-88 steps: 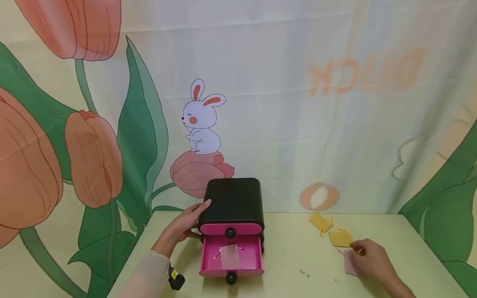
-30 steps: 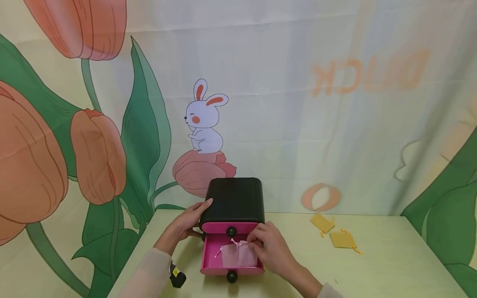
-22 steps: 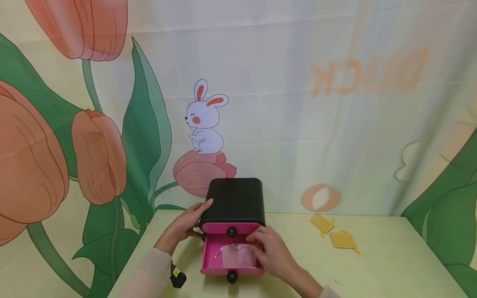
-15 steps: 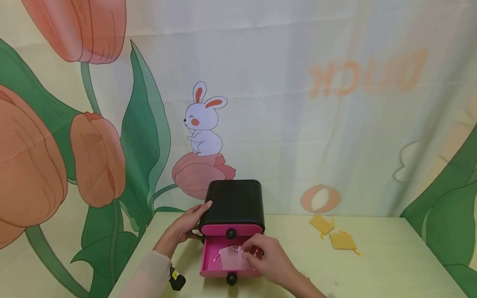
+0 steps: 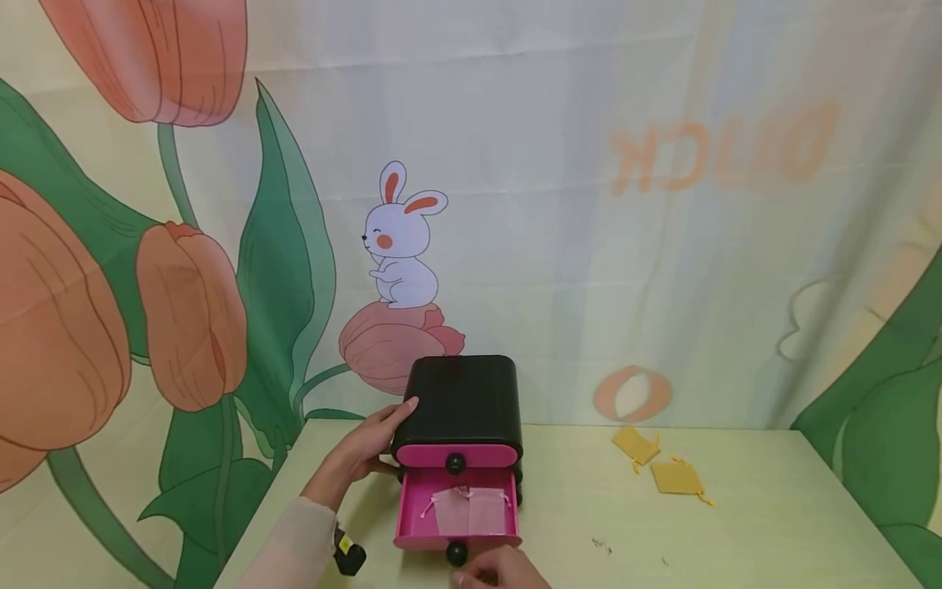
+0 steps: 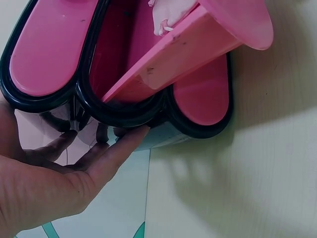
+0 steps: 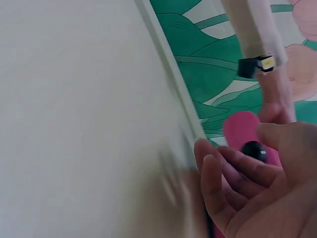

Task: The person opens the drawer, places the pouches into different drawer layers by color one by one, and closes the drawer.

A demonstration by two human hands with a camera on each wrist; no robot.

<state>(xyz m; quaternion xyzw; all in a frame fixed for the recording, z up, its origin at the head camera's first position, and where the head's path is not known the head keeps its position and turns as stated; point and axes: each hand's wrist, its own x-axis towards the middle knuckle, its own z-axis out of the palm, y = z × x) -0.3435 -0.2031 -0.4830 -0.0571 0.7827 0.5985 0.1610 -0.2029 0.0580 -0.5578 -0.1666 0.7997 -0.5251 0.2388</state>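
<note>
Right hand point(image 5: 502, 569): drawn back from inside the drawer point(image 5: 419, 542) to just before its knob point(image 5: 456, 554); fingers loosely bent, nothing held — whether the knob is touched cannot be told.
Left hand point(image 5: 370, 440): cabinet point(image 5: 462, 401) gripped at its side, thumb laid on top.
Pink bags point(image 5: 487, 513): seen side by side in the pulled-out drawer — both apparently stowed, the second now released.
Yellow bags point(image 5: 677, 477): seen on the table point(image 5: 751, 523), near each other, well apart from the cabinet.

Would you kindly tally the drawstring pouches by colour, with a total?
Yellow pouches, on the table: 2
Pink pouches, in the open drawer: 2
Total: 4
</note>
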